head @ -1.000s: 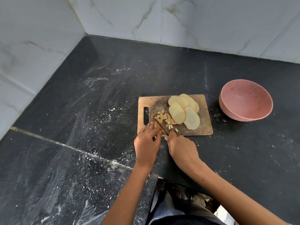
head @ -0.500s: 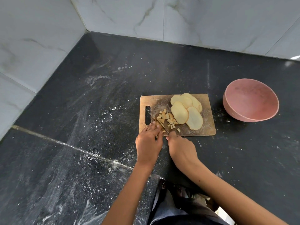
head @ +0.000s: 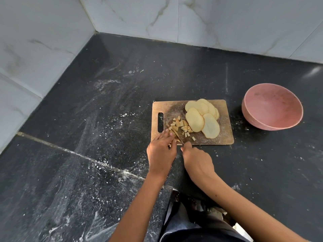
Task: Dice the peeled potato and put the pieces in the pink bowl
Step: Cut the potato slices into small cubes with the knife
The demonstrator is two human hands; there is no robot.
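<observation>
A wooden cutting board (head: pixel 225 137) lies on the black counter. Several flat potato slices (head: pixel 201 116) overlap on its right half. A small heap of diced potato pieces (head: pixel 181 127) sits left of them. My right hand (head: pixel 197 161) grips a knife (head: pixel 177 135) whose blade angles across the board's near left corner. My left hand (head: pixel 161 149) rests its fingertips on potato strips beside the blade; the strips are mostly hidden under the fingers. The pink bowl (head: pixel 272 106) stands empty on the counter to the right of the board.
The black stone counter (head: pixel 87 172) is dusted with white specks and runs into a corner of white marble wall tiles (head: pixel 43 41). Its near edge drops off by my legs at the bottom middle.
The view has drifted slightly. Both hands stay at the board's near left corner, with the knife blade shifting a little among the potato strips.
</observation>
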